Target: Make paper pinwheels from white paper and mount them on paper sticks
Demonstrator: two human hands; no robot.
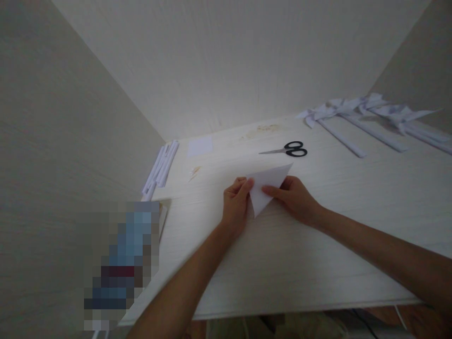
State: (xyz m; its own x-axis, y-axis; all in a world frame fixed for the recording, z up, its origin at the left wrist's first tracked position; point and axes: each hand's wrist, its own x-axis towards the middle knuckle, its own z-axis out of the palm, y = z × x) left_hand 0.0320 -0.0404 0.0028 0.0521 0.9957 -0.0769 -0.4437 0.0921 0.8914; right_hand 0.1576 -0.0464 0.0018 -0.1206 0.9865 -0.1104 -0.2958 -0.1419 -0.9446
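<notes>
A sheet of white paper (266, 181), folded into a triangle, is held above the table between both hands. My left hand (237, 200) pinches its left corner with the thumb on top. On the right side, my right hand (296, 197) grips the sloping edge, thumb lying across the front and fingers behind the paper. Just beyond the paper lies a pair of scissors (284, 149) with black handles, blades pointing left. A flat square of white paper (200, 146) rests farther back on the left.
Several rolled paper tubes (160, 165) lie by the left wall. Paper pinwheels on paper sticks (342, 136) lie at the back right. A blurred-out object (127, 254) sits at the left edge of the pale table (353, 278). Walls enclose the back and sides.
</notes>
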